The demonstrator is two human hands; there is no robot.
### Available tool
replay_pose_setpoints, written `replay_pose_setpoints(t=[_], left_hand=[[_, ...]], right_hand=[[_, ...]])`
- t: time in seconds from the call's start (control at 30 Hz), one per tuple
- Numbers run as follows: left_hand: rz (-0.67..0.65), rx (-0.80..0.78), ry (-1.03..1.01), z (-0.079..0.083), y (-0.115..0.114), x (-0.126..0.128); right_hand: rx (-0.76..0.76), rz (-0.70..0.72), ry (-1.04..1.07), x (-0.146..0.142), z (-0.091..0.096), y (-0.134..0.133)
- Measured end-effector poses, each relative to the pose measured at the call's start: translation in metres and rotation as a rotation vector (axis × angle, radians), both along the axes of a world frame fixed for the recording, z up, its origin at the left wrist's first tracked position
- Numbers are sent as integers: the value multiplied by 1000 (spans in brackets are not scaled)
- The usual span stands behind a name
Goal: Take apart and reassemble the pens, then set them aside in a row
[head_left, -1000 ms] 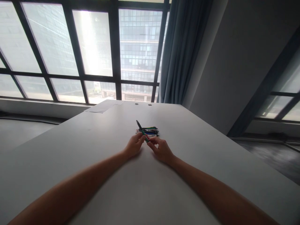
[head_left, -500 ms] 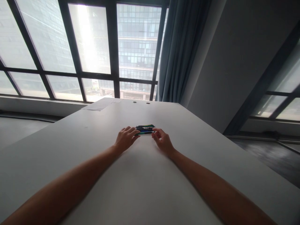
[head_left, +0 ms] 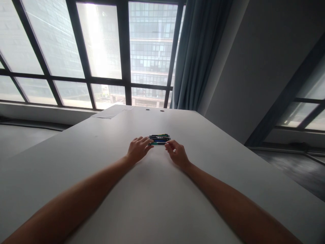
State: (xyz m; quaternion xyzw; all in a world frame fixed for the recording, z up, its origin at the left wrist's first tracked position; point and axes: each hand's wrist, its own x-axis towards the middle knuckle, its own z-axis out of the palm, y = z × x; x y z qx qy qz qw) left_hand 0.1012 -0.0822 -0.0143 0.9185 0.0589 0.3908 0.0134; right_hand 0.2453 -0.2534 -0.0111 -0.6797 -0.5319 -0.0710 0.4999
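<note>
Several pens with dark, green and blue barrels lie side by side in a row, pointing left to right. The nearest is a green and black pen. My left hand is closed around the left end of that pen, with its fingertips over the row's left side. Thumb and index finger of my right hand pinch the same pen's right tip. The left ends of some pens are hidden behind my left fingers.
The pens lie on a long white table. A sheet of paper lies at its far left corner, and two round holes sit near the far edge. Behind stand windows and a blue curtain.
The green and black pen has gone from slightly slanted to nearly level with the row. My right index finger has drawn down from the row's right ends. The view has shifted slightly.
</note>
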Motion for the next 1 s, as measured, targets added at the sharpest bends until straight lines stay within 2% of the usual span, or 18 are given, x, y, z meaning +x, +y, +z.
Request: replay_pose_setpoints(t=[0.17, 0.27, 0.43, 0.6, 0.8, 1.0], left_hand=[[-157, 19, 42, -2, -6, 2], [-199, 22, 58, -1, -11, 1], [-179, 43, 109, 3, -12, -1], [-172, -16, 130, 4, -11, -2], [-136, 6, 162, 6, -13, -2], [-142, -71, 195, 3, -15, -2]], right_hand=[[-61, -11, -17, -4, 1, -1], [-92, 20, 23, -7, 1, -1], [-129, 93, 100, -9, -1, 0], [-163, 152, 103, -8, -2, 1], [-158, 149, 75, -9, -1, 1], [-153, 146, -37, -5, -2, 2]])
